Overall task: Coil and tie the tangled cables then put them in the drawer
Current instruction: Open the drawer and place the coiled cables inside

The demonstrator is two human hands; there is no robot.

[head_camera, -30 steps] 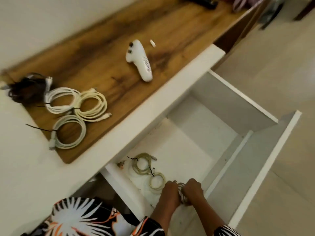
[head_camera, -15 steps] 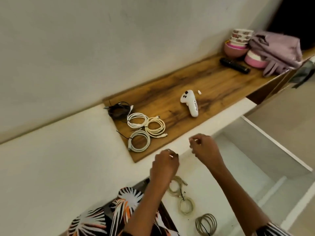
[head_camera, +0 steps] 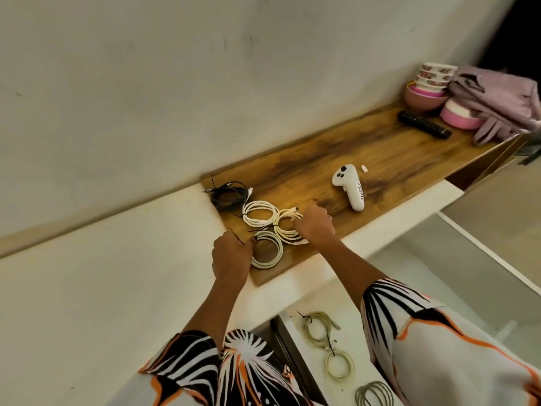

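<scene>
White coiled cables [head_camera: 265, 249] under both curled hands: left hand [head_camera: 232, 255], right hand [head_camera: 314, 225].

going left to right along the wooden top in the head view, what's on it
black cable bundle → white cable coil → white controller → small white cap → black remote → pink bowls → mauve cloth

The left hand [head_camera: 232, 254] is gripping the near white coil [head_camera: 268, 250] on the wooden top [head_camera: 380, 168], while the right hand [head_camera: 314, 225] is resting on the cream coil [head_camera: 288, 231] beside it. Three tied coils are lying in the open drawer [head_camera: 307, 361] below.
</scene>
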